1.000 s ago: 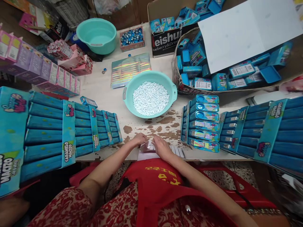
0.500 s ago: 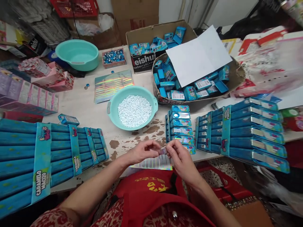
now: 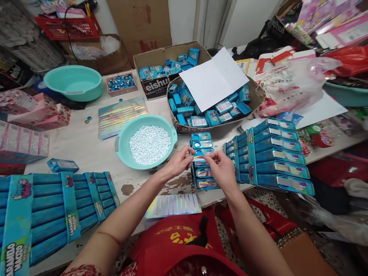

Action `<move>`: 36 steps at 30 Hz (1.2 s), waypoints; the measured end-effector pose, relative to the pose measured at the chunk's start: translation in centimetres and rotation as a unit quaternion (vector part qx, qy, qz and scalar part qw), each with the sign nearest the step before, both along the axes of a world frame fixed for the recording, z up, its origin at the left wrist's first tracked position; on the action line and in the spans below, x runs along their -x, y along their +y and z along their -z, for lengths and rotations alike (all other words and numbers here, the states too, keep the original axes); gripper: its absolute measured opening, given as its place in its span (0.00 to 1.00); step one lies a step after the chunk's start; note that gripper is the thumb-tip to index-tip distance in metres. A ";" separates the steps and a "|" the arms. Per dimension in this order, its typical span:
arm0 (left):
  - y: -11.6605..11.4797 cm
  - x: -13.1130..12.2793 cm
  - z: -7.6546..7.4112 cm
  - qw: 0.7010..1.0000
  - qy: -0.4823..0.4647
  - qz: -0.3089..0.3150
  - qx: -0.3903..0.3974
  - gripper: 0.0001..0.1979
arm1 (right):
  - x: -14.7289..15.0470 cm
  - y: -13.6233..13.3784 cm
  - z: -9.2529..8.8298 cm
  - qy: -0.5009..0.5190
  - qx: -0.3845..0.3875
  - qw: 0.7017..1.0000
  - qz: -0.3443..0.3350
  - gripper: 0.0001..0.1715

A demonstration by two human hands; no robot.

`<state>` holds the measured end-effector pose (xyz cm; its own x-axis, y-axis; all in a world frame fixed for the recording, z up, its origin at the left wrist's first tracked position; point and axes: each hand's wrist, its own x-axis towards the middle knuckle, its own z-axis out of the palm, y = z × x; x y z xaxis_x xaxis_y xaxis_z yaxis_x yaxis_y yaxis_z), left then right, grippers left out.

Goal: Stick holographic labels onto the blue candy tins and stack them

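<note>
Over a short row of blue candy tins [image 3: 202, 144], my left hand [image 3: 181, 160] and my right hand [image 3: 221, 167] face each other. A shiny clear sticker [image 3: 199, 157] stretches between their fingertips, lying across one tin in the middle of the row. My left fingers are pinched at its left end, index finger raised. Closed on the right end are my right thumb and fingers, which partly cover the tins behind. Nearer my body lies a holographic sticker sheet [image 3: 175, 206] with several strips on it.
A turquoise basin [image 3: 123, 158] of white candies stands left of my hands. Behind are cardboard boxes [image 3: 174, 132] of blue tins, one under white paper [image 3: 214, 82]. Tin display racks flank me, left [image 3: 67, 207] and right [image 3: 267, 157]. Another turquoise basin [image 3: 73, 90] sits at the back left.
Both hands have moved forward from above the sticker sheet to the row of tins, carrying the sticker. The sheet is now uncovered. My view has shifted to the right.
</note>
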<state>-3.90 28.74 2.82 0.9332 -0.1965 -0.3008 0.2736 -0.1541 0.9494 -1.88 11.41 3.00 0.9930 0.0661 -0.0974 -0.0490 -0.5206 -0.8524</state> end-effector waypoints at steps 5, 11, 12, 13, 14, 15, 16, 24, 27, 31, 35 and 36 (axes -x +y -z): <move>-0.5 -1.7 1.3 0.996 -0.047 -0.018 -0.071 0.09 | -2.1 0.6 0.5 -0.043 0.117 0.992 -0.003 0.10; -1.2 -2.3 3.5 0.997 -0.034 -0.047 -0.054 0.08 | -2.7 0.9 2.1 -0.102 0.132 0.985 0.036 0.07; -1.3 -2.2 4.0 0.997 -0.025 -0.057 -0.054 0.08 | -2.9 0.6 2.5 -0.087 0.104 0.989 0.051 0.10; -1.3 -2.1 4.6 0.996 -0.013 -0.063 -0.069 0.08 | -3.1 0.4 2.9 -0.058 0.066 0.994 0.063 0.13; -1.4 -1.8 5.2 0.993 0.002 -0.066 -0.096 0.08 | -3.2 0.1 3.2 -0.023 0.021 0.997 0.074 0.16; -1.3 -1.5 5.7 0.989 0.019 -0.069 -0.128 0.08 | -3.4 -0.1 3.5 0.011 -0.025 0.996 0.084 0.18; -1.4 -1.1 6.2 0.984 0.036 -0.076 -0.158 0.08 | -3.4 -0.3 3.7 0.038 -0.065 0.993 0.094 0.20; -4.0 2.8 5.9 0.979 -0.128 -0.061 -0.143 0.39 | -3.9 -0.7 3.4 -0.011 0.094 0.993 0.070 0.18; -2.2 3.7 5.9 0.978 -0.066 0.042 -0.195 0.38 | -3.9 -1.4 2.9 -0.044 0.134 0.988 0.056 0.17; 5.0 7.6 7.5 0.969 0.061 0.037 -0.235 0.25 | -0.6 -1.0 0.8 -0.207 0.099 0.972 0.050 0.16; 11.2 13.6 10.6 0.952 0.217 -0.002 -0.216 0.17 | 6.1 2.7 0.4 -0.228 -0.008 0.965 -0.126 0.09; 11.9 14.8 11.4 0.950 0.253 -0.019 -0.184 0.16 | 7.6 4.1 1.2 -0.174 -0.036 0.963 -0.204 0.09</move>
<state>-18.67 40.64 -8.56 0.6548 0.0389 -0.7548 0.6924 -0.4311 0.5785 -9.47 15.48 1.81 0.8546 0.4518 0.2559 0.4423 -0.3754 -0.8145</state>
